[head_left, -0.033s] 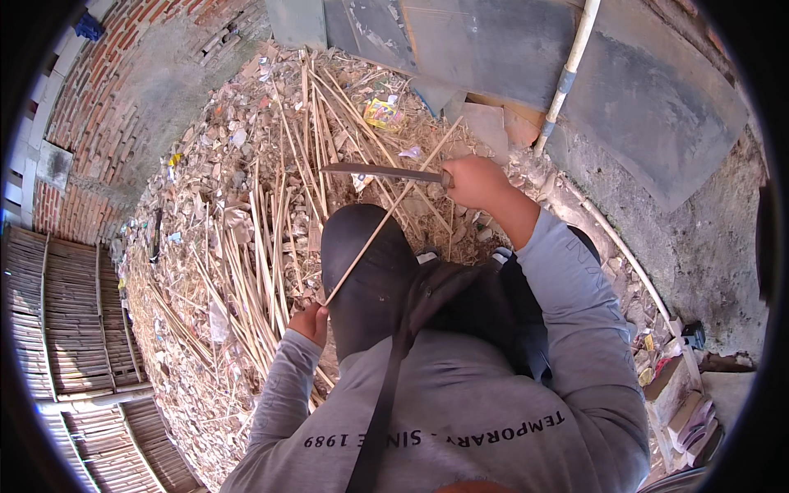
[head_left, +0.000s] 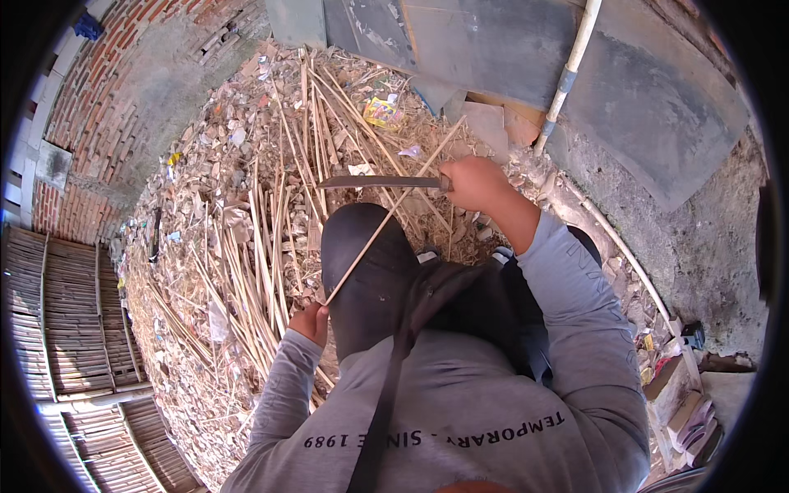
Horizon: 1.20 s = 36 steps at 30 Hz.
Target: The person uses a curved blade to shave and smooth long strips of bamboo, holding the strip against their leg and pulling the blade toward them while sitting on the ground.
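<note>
My right hand (head_left: pixel 477 182) is closed around the handle of a long machete (head_left: pixel 362 181), its dark blade pointing left. A thin pale bamboo strip (head_left: pixel 362 256) runs slantwise over my left knee (head_left: pixel 366 226), and my left hand (head_left: pixel 310 322) pinches its near end. Blade and strip cross beyond the knee, near the handle; whether they touch I cannot tell. Many more bamboo strips (head_left: pixel 261 246) lie in a loose pile on the littered ground, left of my knee and ahead of it.
A brick wall (head_left: pixel 131 107) stands at the far left, with a slatted bamboo panel (head_left: pixel 70 312) below it. Grey boards (head_left: pixel 493 49) lean ahead, beside a pale pipe (head_left: pixel 567 78). A concrete wall (head_left: pixel 715 271) rises at the right, near a heap of odds and ends (head_left: pixel 690 411).
The machete has shifted slightly toward me along the bamboo strip, and its blade tilts a little differently. My left hand and the strip look unmoved.
</note>
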Each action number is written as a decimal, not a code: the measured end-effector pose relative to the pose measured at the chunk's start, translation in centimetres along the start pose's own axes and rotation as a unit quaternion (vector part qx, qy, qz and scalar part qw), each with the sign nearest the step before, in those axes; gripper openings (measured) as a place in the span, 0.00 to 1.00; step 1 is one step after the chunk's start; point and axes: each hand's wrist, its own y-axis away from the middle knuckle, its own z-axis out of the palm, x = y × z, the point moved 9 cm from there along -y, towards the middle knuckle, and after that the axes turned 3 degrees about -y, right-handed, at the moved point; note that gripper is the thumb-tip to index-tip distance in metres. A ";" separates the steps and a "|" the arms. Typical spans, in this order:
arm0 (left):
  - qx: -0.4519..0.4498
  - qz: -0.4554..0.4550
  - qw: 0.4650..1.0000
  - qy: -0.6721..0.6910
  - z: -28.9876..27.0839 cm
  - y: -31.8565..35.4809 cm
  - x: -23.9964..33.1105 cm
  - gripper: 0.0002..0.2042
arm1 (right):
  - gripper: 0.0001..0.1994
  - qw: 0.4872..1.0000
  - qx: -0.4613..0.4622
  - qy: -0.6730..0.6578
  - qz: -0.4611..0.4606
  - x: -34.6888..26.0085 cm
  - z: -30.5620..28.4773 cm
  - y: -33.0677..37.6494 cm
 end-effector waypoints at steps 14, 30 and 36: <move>0.010 -0.001 1.000 -0.004 1.6 0.4 0.4 0.23 | 0.13 1.000 -0.008 -0.011 0.003 2.3 -0.6 -0.7; 0.028 0.008 0.999 -0.045 0.0 -0.5 2.0 0.21 | 0.14 0.999 -0.016 -0.010 0.037 4.5 0.0 -0.5; 0.023 -0.015 0.998 -0.052 0.3 0.5 0.6 0.21 | 0.12 0.998 -0.062 0.022 -0.014 -1.9 1.3 1.1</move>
